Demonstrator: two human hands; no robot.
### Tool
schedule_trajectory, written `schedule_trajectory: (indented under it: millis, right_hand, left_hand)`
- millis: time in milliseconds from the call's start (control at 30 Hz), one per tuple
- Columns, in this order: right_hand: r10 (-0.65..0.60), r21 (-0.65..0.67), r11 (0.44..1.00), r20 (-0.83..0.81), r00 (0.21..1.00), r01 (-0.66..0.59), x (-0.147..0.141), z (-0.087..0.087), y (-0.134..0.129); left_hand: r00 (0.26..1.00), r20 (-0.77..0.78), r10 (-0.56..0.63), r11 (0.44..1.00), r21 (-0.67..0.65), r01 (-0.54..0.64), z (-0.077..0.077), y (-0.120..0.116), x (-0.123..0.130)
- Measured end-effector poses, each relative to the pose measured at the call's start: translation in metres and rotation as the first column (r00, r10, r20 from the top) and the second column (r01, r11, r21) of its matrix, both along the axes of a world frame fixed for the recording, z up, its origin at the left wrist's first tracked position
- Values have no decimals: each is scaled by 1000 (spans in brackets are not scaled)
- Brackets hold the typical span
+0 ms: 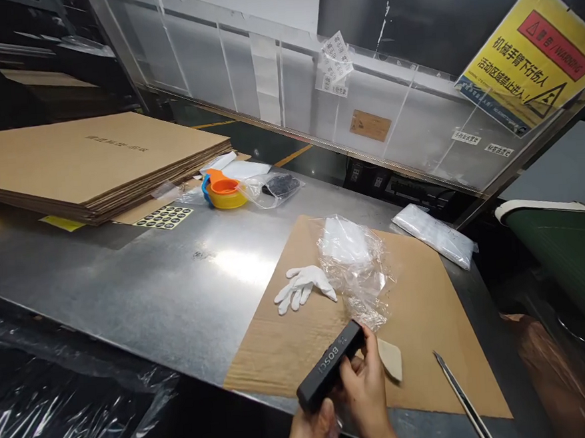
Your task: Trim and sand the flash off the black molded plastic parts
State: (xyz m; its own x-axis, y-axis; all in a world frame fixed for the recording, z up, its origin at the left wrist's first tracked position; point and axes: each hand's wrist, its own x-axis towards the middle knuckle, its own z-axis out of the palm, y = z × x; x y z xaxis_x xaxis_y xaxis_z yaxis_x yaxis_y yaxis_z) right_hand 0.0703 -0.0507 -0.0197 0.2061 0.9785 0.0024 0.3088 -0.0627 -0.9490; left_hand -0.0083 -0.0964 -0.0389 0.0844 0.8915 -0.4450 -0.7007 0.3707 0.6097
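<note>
Taking clock positions from the black block, a stack of cardboard (97,152) lies at ten o'clock on the metal desk (216,271), with a sticker sheet (165,218) nearer at about eleven. The yellow-and-orange tape dispenser (227,198) is at eleven too, beside a clear bag (281,188) with something dark inside. The left hand (310,434) pinches the block's lower end, thumb showing, most fingers hidden. A white glove (304,286) lies near twelve on the brown sheet (424,310). The block (330,368), lettered like "BOSC", tilts between both hands above the sheet's near edge. Crumpled clear packaging (352,248) is at twelve. The right hand (367,390) grips the upper end, fingers curled around it. A firm, light hold at both ends should steady the block; turning it over the sheet seems safer than over the edge, with fingertips off the lettering. A beige pad (391,360) lies at three, a wrapped packet (434,236) between one and two, and a slim pointed metal tool (462,397) near four, best given room.
</note>
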Motion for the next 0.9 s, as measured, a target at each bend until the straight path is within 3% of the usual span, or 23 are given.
schedule_trajectory:
  millis: [100,167,233,400,467,533,567,633,700,800,900]
  right_hand:
    - [-202,82,972,-198,959,222,-8,0,-25]
    - [-311,177,923,-173,934,340,-12,1,-39]
    - [-371,313,875,-55,927,368,-16,-1,-50]
    - [-417,563,787,187,889,251,-8,-12,-74]
    - [-332,666,742,271,903,73,10,-15,-85]
    - [-293,703,706,401,868,-87,42,-14,-92]
    - [-325,682,723,472,819,-106,62,-12,-93]
    - [-460,560,825,588,665,75,109,-9,-89]
    - [-472,445,877,738,481,178,153,-10,-81]
    - [-254,228,966,925,283,124,196,-18,-71]
    - [-139,118,987,966,220,107,207,-27,-68]
  left_hand:
    - [981,67,180,973,-157,-168,19,5,7]
    - [965,117,235,951,-233,-204,29,3,10]
    - [953,165,254,945,-255,-207,35,-1,13]
    - [984,113,137,957,-271,-102,46,-10,10]
    - [997,76,33,972,-236,-14,50,-12,4]
    - [998,35,-49,984,-171,54,53,-14,-3]
    - [997,15,-76,988,-133,78,53,-15,-6]
    - [993,-21,-119,991,-62,118,54,-17,-10]
    - [984,-57,-168,986,-12,168,52,-20,-12]
    - [961,-146,-235,970,25,241,50,-25,-14]
    - [934,-258,-246,963,49,267,50,-28,-16]
